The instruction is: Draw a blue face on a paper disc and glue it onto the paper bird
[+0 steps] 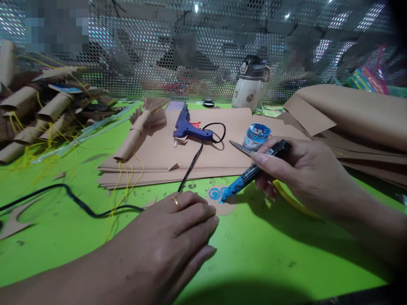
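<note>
My right hand (292, 169) grips a black paint marker (249, 173). Its blue-smeared tip rests on a small round piece of brown paper (225, 208), which bears blue swirls. My left hand (178, 233), with a ring on one finger, lies flat with fingers stretched, fingertips at the disc's left edge. A pair of scissors (241, 146) lies partly hidden beneath my right hand, its blades and yellow handle showing. Just beyond that hand stands a paint jar (256, 136), smeared blue. A blue glue gun (192, 129) rests on stacked brown paper sheets (155, 159).
Paper tubes (57, 103) with yellow strings pile up at the left; another tube with pleated fans (135, 135) lies on the sheets. A black cord (73, 201) crosses the green table (248, 262). A bottle (249, 84) stands before perforated metal (143, 55); rolled paper (356, 110) is right.
</note>
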### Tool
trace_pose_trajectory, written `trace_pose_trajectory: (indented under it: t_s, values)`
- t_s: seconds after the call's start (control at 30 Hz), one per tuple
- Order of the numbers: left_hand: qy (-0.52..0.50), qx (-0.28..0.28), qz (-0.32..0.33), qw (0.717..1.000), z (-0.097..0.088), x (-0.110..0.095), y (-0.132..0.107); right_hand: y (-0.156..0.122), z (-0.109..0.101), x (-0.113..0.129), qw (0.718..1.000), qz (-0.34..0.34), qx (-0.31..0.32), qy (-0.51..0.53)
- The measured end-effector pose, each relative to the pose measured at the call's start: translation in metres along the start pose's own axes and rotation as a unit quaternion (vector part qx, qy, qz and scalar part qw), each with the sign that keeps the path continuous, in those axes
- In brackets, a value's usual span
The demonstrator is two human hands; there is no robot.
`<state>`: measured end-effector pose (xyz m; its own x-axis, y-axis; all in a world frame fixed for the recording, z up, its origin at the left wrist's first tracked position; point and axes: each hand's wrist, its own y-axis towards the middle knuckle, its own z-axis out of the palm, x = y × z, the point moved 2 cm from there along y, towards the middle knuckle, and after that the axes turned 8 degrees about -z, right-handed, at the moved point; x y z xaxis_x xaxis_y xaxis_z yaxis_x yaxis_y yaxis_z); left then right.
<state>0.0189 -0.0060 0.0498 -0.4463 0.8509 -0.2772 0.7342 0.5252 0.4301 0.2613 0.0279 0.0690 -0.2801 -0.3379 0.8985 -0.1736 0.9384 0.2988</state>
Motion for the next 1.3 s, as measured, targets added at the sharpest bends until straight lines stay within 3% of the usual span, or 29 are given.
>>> trace_pose_trajectory:
  t_s: [0.17,1.3]
  values:
    - [0.000,0.001,0.000,1.000,0.0007,-0.0003,-0.0034,-0.0009,-0.0004,-0.0008,1.000,-0.002,0.022,-0.003]
    - [0.012,0.015,-0.004,1.000,-0.0003,-0.0007,-0.0026,-0.0029,0.0005,-0.0005,1.000,0.007,0.003,0.008]
